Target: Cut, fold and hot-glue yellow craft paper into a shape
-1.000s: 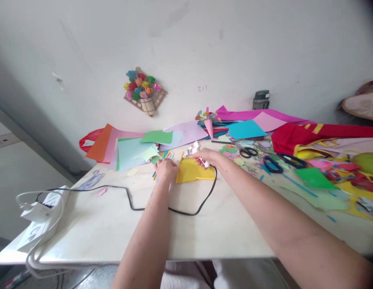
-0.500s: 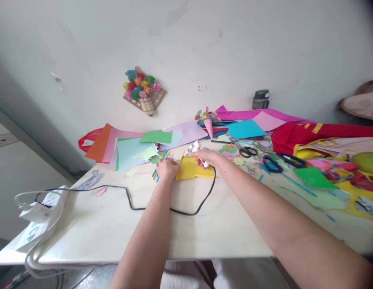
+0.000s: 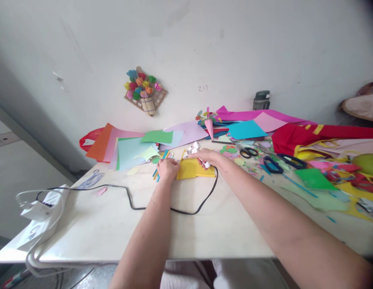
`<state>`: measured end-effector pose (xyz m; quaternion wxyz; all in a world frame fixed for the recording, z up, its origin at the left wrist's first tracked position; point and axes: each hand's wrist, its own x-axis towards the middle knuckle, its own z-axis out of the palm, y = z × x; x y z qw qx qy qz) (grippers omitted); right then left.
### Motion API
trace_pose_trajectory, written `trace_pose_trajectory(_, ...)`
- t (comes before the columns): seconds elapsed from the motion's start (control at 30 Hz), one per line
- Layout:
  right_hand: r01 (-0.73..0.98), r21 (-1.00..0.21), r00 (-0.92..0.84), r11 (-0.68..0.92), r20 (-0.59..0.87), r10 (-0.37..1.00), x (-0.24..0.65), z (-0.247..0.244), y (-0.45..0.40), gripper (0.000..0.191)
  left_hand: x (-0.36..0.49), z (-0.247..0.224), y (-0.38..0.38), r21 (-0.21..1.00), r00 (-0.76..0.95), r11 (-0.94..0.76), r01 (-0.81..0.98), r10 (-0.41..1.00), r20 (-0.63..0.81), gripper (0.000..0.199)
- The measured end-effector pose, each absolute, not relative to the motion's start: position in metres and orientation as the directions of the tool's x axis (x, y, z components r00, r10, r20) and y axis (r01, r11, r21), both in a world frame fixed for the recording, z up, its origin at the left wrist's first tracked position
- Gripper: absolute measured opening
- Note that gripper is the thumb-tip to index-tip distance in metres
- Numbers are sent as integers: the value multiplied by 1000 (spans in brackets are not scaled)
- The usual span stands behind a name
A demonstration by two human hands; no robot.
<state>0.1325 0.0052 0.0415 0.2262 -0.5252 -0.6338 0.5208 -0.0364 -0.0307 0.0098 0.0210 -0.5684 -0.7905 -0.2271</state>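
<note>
My right hand is wrapped round a white hot glue gun, whose nozzle points left over a yellow sheet on the table. From the gun's handle a black cord loops across the tabletop. My left hand is closed at the yellow sheet's left edge, fingertips pinching it; the exact grip is partly hidden. Narrow strips in blue, yellow and other colours lie beside and partly under the left hand.
A white power strip sits at the left. Coloured paper sheets lie along the wall. To the right are scissors, paper scraps and a red cloth. A pink paper cone with flowers stands at the back.
Both hands stay almost where they were. The glue gun has shifted very slightly; the whole view has moved a few pixels.
</note>
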Motion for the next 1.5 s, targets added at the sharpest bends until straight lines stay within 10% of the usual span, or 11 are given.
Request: trace_pose_trajectory(1.5, 358, -923, -350, -141, -273, 896, 135, 34, 12, 39, -49, 15, -36, 226, -244, 201, 953, 952, 186, 9)
